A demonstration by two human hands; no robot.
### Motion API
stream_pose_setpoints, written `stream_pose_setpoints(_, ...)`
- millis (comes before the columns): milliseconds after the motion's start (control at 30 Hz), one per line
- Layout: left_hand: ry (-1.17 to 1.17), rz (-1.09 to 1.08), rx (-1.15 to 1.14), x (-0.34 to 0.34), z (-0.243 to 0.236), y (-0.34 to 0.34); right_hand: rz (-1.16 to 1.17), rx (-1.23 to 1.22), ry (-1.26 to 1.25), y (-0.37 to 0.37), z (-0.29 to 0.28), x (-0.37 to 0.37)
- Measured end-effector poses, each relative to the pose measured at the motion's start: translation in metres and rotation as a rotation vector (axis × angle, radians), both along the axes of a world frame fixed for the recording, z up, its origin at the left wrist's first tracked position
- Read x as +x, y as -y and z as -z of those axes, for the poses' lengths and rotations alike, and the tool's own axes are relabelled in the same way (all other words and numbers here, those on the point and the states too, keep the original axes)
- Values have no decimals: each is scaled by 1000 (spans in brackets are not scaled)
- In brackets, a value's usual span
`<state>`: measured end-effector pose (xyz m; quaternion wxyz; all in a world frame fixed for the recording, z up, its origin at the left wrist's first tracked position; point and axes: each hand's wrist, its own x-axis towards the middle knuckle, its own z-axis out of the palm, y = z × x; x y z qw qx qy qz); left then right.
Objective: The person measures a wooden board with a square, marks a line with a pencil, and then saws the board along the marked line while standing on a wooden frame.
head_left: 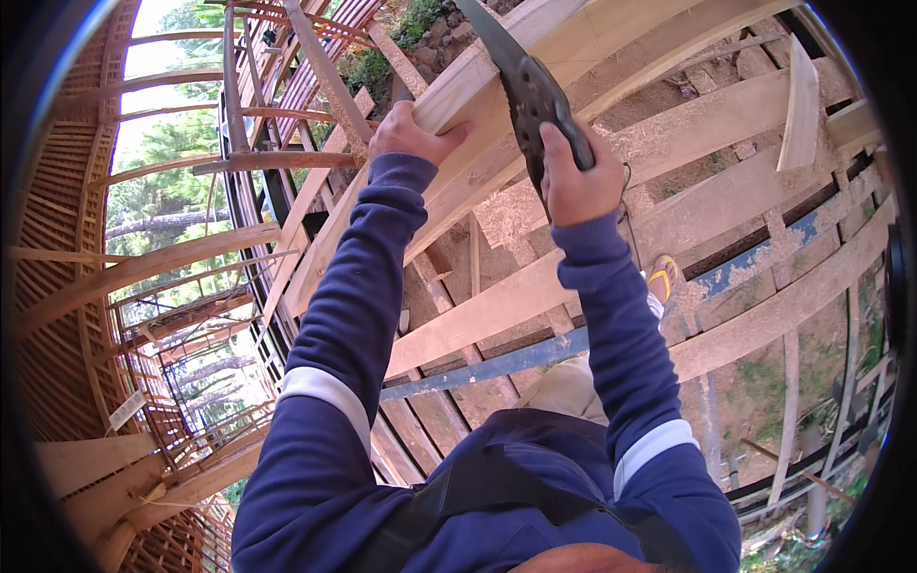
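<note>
My right hand point(583, 177) is closed around the black handle of a handsaw point(531, 100). Its dark blade points up and away, crossing a pale timber beam point(564, 33). Whether the teeth touch the wood I cannot tell. Farther left, my left hand point(416, 137) rests on the beam near the saw. Its thumb stretches along the wood and its fingers wrap over the far side, partly hidden. Part of the saw handle is covered by my right hand.
Spaced planks point(707, 129) with gaps form the platform, strewn with sawdust point(511, 215). My sandalled foot point(662, 279) stands on it at the right. An offcut board point(800, 110) leans at the far right. Curved wooden framing point(153, 258) rises on the left.
</note>
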<state>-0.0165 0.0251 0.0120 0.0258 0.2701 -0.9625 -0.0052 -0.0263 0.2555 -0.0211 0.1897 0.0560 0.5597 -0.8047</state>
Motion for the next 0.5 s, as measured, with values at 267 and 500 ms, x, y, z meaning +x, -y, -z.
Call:
stream_pose_setpoints(267,-10,-46,-19,20,1,9,5,-12,113,-88,8,118)
stream_pose_setpoints(500,-37,26,-58,1,2,-3,52,81,-171,-4,1,6)
